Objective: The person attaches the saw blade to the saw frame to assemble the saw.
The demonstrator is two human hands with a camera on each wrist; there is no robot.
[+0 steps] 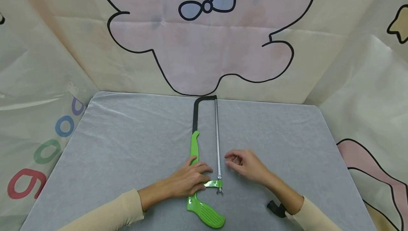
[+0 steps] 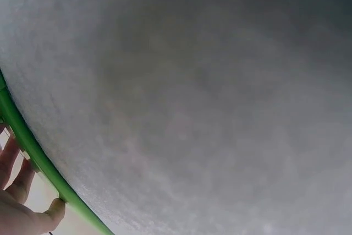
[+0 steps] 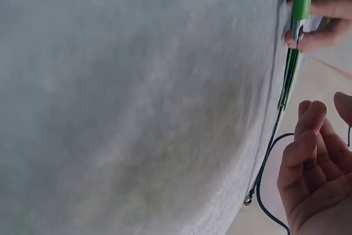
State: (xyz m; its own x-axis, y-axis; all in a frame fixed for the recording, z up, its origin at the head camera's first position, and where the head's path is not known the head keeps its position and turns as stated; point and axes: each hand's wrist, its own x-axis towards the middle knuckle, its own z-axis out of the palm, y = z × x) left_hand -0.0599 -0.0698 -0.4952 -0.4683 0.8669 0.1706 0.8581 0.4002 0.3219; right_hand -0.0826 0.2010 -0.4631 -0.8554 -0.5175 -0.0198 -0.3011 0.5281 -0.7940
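Observation:
A hacksaw [image 1: 208,215] lies on the grey cloth, its green handle towards me and its black front frame pointing away. The blade [image 1: 217,135] runs along its right side, with a wing nut [image 1: 220,191] at the near end. My left hand [image 1: 188,179] rests across the green frame, fingers spread and touching it; the thumb [image 2: 54,213] meets the green frame in the left wrist view. Just right of the blade, my right hand [image 1: 247,163] hovers with loosely curled fingers and nothing in them. In the right wrist view, left-hand fingers lie beside the green blade bracket [image 3: 301,5].
The table [image 1: 127,128] is covered in grey cloth. A printed curtain [image 1: 223,57] hangs behind its far edge, and more printed sheets [image 1: 360,82] stand at both sides. A black device [image 1: 276,209] sits at my right wrist.

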